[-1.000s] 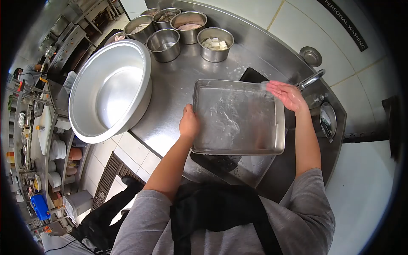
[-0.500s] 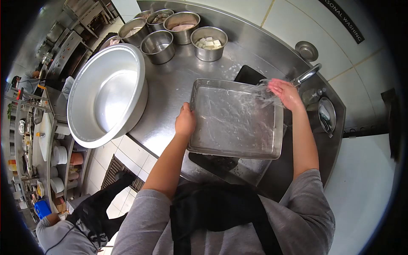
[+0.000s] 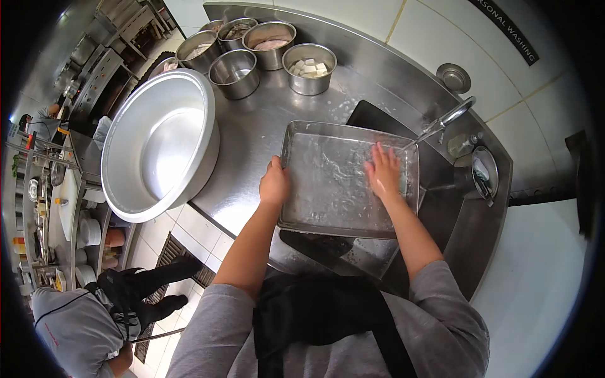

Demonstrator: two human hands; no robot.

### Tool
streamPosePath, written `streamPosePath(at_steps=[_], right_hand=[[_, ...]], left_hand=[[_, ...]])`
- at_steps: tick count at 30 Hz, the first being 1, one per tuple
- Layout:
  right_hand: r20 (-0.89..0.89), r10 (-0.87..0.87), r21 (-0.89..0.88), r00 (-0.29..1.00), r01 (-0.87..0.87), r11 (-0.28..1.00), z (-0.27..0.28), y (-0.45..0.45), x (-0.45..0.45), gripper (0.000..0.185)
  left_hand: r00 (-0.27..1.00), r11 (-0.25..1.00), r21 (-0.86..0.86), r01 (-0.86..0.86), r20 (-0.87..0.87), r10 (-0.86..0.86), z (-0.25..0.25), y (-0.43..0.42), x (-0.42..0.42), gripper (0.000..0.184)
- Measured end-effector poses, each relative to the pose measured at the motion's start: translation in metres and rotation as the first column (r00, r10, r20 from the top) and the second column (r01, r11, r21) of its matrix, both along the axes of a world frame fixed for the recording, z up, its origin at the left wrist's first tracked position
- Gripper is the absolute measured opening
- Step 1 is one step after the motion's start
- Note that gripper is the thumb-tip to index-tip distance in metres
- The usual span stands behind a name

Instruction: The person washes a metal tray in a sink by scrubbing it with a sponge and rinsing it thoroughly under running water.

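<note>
A rectangular metal baking tray (image 3: 328, 189) with raised sides rests over the sink, wet and with water rippling across its bottom. My left hand (image 3: 275, 183) grips its left rim, fingers wrapped on the edge. Inside the tray on the right, my right hand (image 3: 383, 173) lies flat with fingers spread, on or just over the wet bottom. Close behind that hand, the faucet (image 3: 450, 116) reaches out from the wall side toward the tray's upper right corner, with water coming from it.
A large aluminium basin (image 3: 157, 145) stands on the left of the steel counter (image 3: 252, 138). Several steel pots hold food at the back, one with white cubes (image 3: 309, 68). A small bowl (image 3: 484, 170) sits right of the sink. Another person (image 3: 88, 321) is at lower left.
My right hand has come from the running water at the faucet down and left into the tray. My left hand keeps its hold. The other person at lower left has shifted.
</note>
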State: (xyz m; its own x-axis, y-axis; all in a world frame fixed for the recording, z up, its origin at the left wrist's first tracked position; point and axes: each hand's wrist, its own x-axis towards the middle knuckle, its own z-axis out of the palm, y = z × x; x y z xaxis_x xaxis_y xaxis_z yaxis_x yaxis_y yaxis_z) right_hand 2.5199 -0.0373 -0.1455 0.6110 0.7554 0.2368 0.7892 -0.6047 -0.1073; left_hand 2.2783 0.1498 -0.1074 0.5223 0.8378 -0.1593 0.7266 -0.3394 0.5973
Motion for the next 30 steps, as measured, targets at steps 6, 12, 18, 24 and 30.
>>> streamPosePath(at_steps=[6, 12, 18, 24, 30], right_hand=[[-0.099, 0.306, -0.034, 0.947, -0.310, 0.950, 0.006, -0.009, 0.015, 0.048], [-0.137, 0.279, 0.048, 0.950, -0.275, 0.960, 0.004, 0.011, -0.014, 0.046], [-0.063, 0.257, 0.164, 0.964, -0.244, 0.956, 0.000, 0.003, 0.015, 0.041], [0.054, 0.108, 0.211, 0.993, -0.117, 0.970, 0.053, 0.038, 0.059, 0.028], [-0.288, 0.117, 0.054, 0.950, -0.106, 0.993, 0.049, 0.054, 0.072, 0.027]], left_hand=[[1.000, 1.000, 0.010, -0.001, -0.005, 0.001, 0.000, -0.001, 0.000, 0.025], [1.000, 1.000, -0.001, 0.004, -0.013, -0.004, -0.002, 0.001, 0.000, 0.027], [1.000, 1.000, 0.003, 0.001, -0.012, -0.001, -0.001, 0.001, -0.001, 0.029], [1.000, 1.000, 0.007, 0.008, -0.016, -0.007, -0.004, 0.002, -0.001, 0.028], [1.000, 1.000, -0.013, -0.007, -0.007, 0.007, 0.001, 0.003, -0.001, 0.027]])
